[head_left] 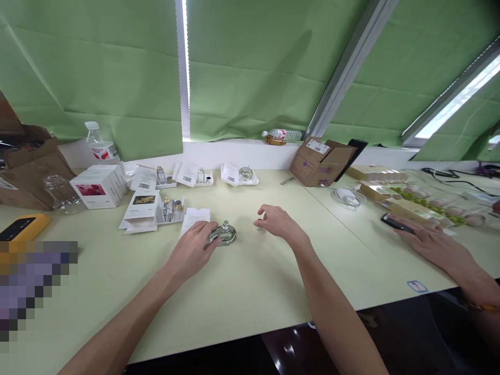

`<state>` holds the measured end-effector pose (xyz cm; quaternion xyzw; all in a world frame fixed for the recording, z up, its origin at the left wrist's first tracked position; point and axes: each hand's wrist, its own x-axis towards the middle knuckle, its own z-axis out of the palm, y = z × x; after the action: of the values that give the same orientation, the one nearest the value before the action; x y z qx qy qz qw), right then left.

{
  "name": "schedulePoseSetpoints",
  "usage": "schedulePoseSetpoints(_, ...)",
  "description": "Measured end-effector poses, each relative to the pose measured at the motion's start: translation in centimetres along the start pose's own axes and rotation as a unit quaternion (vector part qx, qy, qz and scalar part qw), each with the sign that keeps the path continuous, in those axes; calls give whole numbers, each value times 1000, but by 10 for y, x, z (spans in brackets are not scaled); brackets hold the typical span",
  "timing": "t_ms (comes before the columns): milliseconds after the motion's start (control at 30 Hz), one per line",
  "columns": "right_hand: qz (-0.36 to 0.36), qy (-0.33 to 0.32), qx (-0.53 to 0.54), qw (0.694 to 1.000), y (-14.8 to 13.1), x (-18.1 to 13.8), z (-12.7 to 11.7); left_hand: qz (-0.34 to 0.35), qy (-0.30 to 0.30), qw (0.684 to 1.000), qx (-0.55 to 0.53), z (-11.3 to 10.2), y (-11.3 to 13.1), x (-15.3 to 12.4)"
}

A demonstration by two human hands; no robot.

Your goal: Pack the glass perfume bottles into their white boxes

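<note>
My left hand (193, 246) grips a flat, rounded clear glass perfume bottle (227, 237) by its left side. The bottle rests on the table, and its narrow sprayer neck points up, bare of any cap. To the right of the bottle, my right hand (278, 223) hovers apart from it, thumb and forefinger parted, nothing visible between them. Behind my left hand lies an opened white carton (198, 214), partly covered by that hand. Further left, an open white box (142, 208) lies beside a tray (175, 216) holding small glass bottles.
Along the back stand more opened white boxes (187, 174), stacked white cartons (97, 188) and a cardboard box (318, 165). At the right, another person's hand (433, 244) rests on a black phone (396, 223) near packs of green fruit (425, 205). A white cable (347, 197) lies coiled nearby.
</note>
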<state>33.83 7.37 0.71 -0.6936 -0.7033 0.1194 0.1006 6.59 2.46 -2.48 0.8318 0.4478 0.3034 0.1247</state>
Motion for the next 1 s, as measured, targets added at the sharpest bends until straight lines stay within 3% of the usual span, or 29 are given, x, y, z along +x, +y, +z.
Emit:
schedulePoseSetpoints(300,-63,8,56,996,-12,-1,-4,9,10,1000,6,0,-1,1)
schedulePoseSetpoints(400,-104,61,144,982,-23,-4,-5,8,12,1000,6,0,0,0)
schedulePoseSetpoints(567,-148,28,348,925,-44,-13,-1,12,24,1000,7,-1,2,0)
schedulePoseSetpoints(733,-170,6,440,881,-58,-23,-4,10,21,1000,8,-1,2,1)
schedulePoseSetpoints(833,-199,12,451,870,-61,-27,-7,9,18,1000,8,-1,2,1)
schedulePoseSetpoints(1000,-268,52,394,878,-65,-31,-10,10,12,1000,5,-2,2,0)
